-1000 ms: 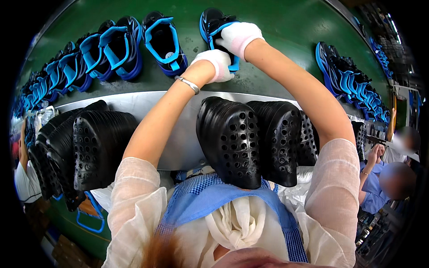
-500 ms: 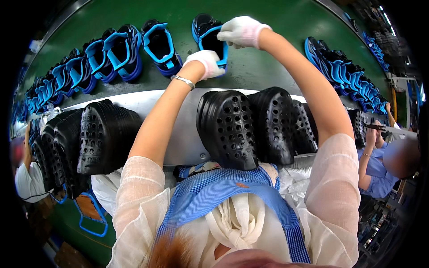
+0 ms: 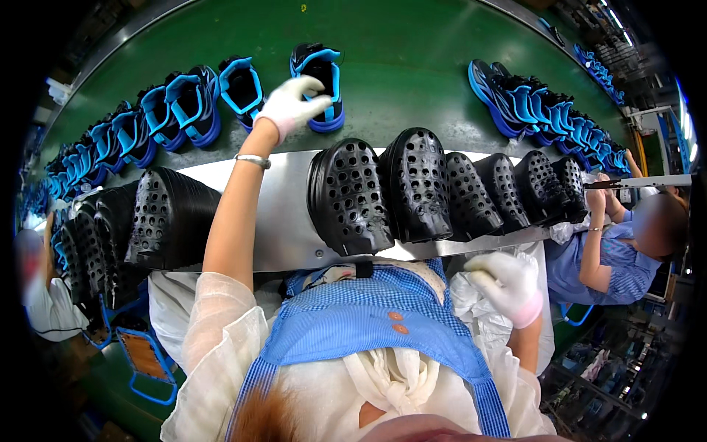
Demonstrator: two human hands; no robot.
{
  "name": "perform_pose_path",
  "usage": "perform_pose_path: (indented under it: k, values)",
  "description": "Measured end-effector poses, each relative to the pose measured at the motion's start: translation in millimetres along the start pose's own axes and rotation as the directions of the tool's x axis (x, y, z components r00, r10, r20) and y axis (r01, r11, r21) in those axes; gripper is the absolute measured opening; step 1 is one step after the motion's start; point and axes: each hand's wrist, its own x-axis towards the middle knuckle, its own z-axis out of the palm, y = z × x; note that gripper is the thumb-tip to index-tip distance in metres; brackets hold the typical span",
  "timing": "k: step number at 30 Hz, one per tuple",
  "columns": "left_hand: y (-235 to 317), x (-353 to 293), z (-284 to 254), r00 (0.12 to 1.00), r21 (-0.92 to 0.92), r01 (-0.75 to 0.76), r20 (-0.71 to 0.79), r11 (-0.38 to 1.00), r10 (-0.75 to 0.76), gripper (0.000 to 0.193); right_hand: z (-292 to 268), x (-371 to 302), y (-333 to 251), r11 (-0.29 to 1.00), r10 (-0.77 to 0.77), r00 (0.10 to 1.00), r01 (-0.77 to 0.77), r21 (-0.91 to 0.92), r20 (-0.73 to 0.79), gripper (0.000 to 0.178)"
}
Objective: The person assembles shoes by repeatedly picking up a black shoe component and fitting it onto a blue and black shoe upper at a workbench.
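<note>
My left hand (image 3: 294, 104), in a white glove, reaches over the left side of a black and blue sports shoe (image 3: 337, 85) standing on the green table. Its fingers are spread apart above the shoe's opening, with nothing between them. My right hand (image 3: 509, 286), also gloved, is low by my right side, over a white plastic bag (image 3: 471, 303). Its fingers are curled in and slightly blurred; what they hold, if anything, cannot be made out. Another such shoe (image 3: 241, 85) stands just left of my left hand.
Black perforated shoe-shaped forms (image 3: 420, 184) stand along the metal ledge (image 3: 283, 239), with more forms (image 3: 158, 221) at the left. Rows of blue and black shoes line the table at left (image 3: 193, 107) and right (image 3: 526, 107). A co-worker (image 3: 615, 254) sits at the right.
My right hand has left the shoe and come down to the plastic bag at my right side. My left hand has shifted from the shoe's heel to its left side, fingers spreading.
</note>
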Motion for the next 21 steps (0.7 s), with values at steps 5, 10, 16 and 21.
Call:
perform_pose_path:
  k: [5,10,16,21]
  values:
    - [-8.4,19.6,-3.7,0.896,-0.172,0.271,-0.314,0.947,-0.313,0.054,77.0,0.2,45.6,1.000,-0.028,0.999,0.028,-0.010,0.022,0.017]
    - [-14.0,59.1,2.9,0.890,-0.004,0.443,-0.119,0.897,-0.440,0.049,138.8,22.8,77.0,0.990,-0.089,0.996,0.088,-0.113,-0.006,0.016]
    - [-55.1,75.4,11.6,0.837,0.014,0.535,-0.145,0.845,-0.528,0.049,167.9,37.7,94.6,0.984,-0.173,0.958,0.179,0.003,-0.227,0.013]
    - [-43.5,68.2,23.0,0.838,0.298,0.541,-0.268,0.786,-0.475,0.039,177.8,36.8,106.8,0.990,-0.115,0.965,0.131,0.053,-0.234,0.023]
